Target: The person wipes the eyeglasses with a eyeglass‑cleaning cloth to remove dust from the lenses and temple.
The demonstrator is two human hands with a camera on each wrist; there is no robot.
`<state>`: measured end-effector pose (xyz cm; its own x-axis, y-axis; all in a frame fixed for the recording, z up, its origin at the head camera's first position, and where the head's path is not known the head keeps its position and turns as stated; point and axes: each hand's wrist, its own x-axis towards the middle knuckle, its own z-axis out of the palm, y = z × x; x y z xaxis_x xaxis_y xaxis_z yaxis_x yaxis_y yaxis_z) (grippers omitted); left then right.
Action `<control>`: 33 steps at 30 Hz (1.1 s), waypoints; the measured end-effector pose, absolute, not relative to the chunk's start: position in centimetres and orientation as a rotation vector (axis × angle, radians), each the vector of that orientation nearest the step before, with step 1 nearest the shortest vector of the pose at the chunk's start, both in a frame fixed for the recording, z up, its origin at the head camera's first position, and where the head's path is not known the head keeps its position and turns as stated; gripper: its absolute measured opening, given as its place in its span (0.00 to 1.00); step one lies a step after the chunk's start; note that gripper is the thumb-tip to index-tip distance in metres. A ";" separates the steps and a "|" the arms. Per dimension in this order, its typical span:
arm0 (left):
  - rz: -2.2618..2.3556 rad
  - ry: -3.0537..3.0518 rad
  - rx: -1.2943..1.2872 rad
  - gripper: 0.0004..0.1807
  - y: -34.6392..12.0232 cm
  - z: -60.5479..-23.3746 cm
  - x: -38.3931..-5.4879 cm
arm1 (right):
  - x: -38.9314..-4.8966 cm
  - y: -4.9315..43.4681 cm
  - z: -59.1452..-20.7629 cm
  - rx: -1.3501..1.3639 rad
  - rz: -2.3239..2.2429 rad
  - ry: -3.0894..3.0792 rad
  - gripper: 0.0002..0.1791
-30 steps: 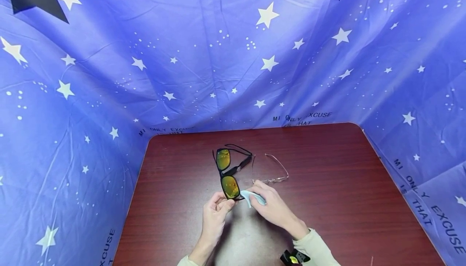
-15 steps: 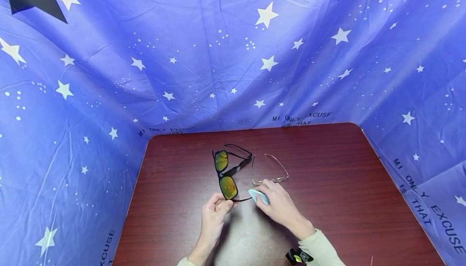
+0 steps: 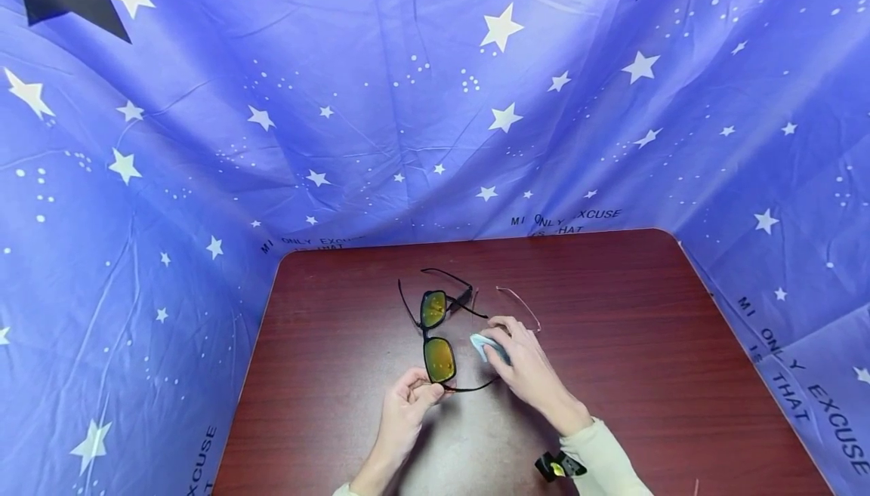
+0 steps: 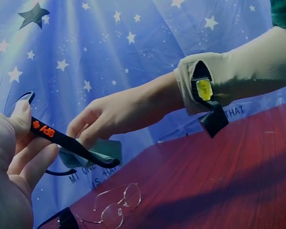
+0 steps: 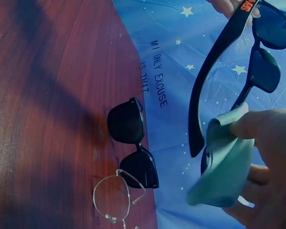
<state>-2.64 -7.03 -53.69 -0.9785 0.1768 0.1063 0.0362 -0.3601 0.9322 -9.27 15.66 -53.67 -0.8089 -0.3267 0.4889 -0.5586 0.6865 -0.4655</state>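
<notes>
My left hand (image 3: 408,405) pinches a pair of black-framed sunglasses (image 3: 440,360) near one hinge. Their lenses look yellow-green in the head view, and orange lettering marks the near temple (image 4: 62,138). The sunglasses are held up off the table with the temples unfolded. In my right hand (image 3: 530,368), thumb and fingers pinch a folded light blue-green cloth (image 5: 224,167). The cloth is apart from the lenses, close to the temple ends; whether it touches the far temple (image 5: 240,98) I cannot tell.
On the dark red wooden table (image 3: 646,345) lie a second pair of black sunglasses (image 5: 126,123) and thin wire-rimmed glasses (image 4: 126,204), close together beyond my hands. A blue star-printed curtain (image 3: 408,141) surrounds the table's back and sides.
The cloth has slid along the near temple from beside the hinge and come off its end, my right hand moving right. The sunglasses have shifted slightly right and toward me in my left hand.
</notes>
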 end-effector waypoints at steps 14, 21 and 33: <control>2.285 1.743 0.481 0.16 -7.5 -53.6 -2.1 | -10.7 14.9 -52.6 0.584 1.131 -2.468 0.14; 2.240 1.764 0.509 0.14 -7.4 -53.4 -2.0 | -11.0 14.7 -52.4 0.528 1.168 -2.446 0.15; 2.168 1.785 0.477 0.14 -7.0 -52.7 -1.9 | -11.2 14.7 -51.6 0.475 1.257 -2.352 0.20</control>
<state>-1.92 -7.02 -52.67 -0.9025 0.4252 0.0682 -0.0146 -0.1885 0.9820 -11.16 14.70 -51.64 -0.8490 -0.0961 0.5196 -0.4854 0.5305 -0.6950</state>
